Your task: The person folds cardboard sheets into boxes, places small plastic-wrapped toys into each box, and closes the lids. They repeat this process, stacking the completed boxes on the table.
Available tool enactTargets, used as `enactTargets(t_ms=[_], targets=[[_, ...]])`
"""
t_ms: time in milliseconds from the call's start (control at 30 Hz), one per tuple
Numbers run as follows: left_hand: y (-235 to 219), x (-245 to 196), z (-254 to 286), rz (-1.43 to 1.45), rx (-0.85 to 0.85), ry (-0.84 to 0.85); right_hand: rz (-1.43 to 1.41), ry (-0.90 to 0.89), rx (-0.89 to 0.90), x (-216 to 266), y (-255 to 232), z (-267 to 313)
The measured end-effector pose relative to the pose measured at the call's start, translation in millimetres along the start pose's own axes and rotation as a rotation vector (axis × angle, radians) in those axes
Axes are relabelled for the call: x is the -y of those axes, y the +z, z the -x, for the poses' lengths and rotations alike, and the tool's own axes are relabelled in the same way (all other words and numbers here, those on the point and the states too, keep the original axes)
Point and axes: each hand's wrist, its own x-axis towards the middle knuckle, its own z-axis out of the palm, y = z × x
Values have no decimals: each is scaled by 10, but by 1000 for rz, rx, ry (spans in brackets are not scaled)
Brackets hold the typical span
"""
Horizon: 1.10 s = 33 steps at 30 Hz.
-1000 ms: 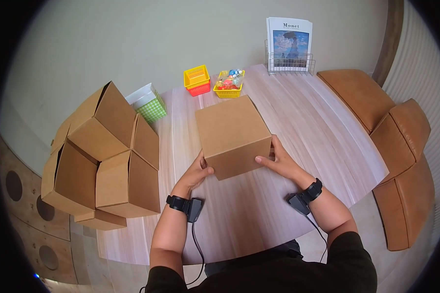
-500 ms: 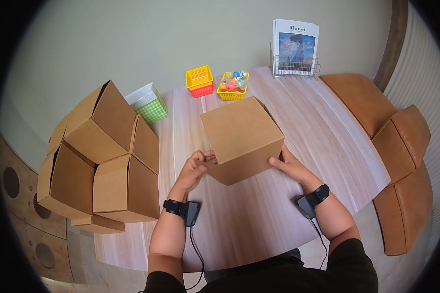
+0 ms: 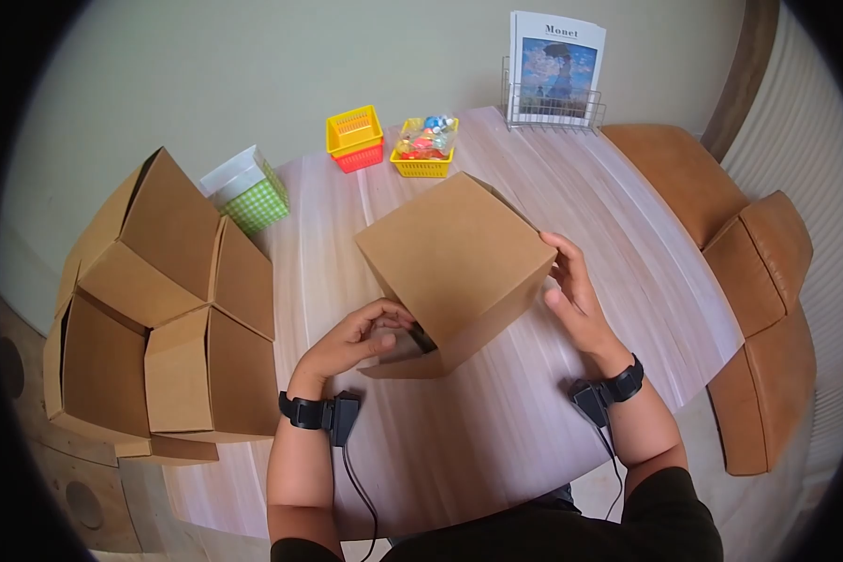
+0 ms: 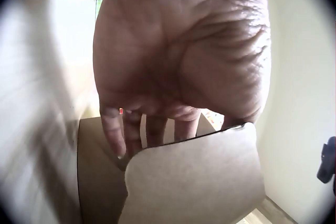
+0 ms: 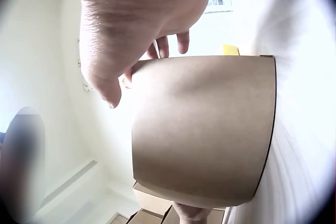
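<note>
A brown cardboard box point(image 3: 454, 253) stands turned at an angle on the table in front of me. Its side towards my left hand is open, with a flap point(image 4: 194, 176) folded outward. My left hand point(image 3: 351, 339) is at that opening, fingers loosely bent; in the left wrist view the flap hides the thumb tip and some fingertips. On the other side, my right hand point(image 3: 576, 295) touches the box's right corner with its fingertips, the thumb held away from the cardboard.
Several brown boxes point(image 3: 173, 300) are stacked at the left. Behind stand a green checked container point(image 3: 258, 201), a yellow and red basket pair point(image 3: 356, 140), a yellow basket point(image 3: 423, 167) with bagged items, and a wire rack point(image 3: 553, 110) with a Monet print. Brown leather seats point(image 3: 763, 281) border the right.
The box has turned, bringing its open side towards the left hand. The left hand has let go of the lower left corner; the right hand has shifted up along the right side, its thumb lifting off.
</note>
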Motion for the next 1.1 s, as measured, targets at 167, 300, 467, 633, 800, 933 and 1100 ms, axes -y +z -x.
enactTargets(t_ms=[167,300,467,633,800,933,1100], targets=[[46,-18,-12,-404,28,-180,187,-16,48,87,-164,-43],[261,-287,-30,-673,-119,-365,307,-30,-23,197,-38,-20],[308,-385,-5,-903,-294,-360,382,-109,-85,204,25,10],[168,-87,40,-978,-409,10,401,-194,-43,206,47,62],[149,-115,-117,-754,-381,120,380,-286,-41,215,52,26],[185,-56,-235,-694,-372,119,348,-291,69,183,-64,-11],[214,21,-212,-607,-352,74,584,-401,52,210,-117,-28]])
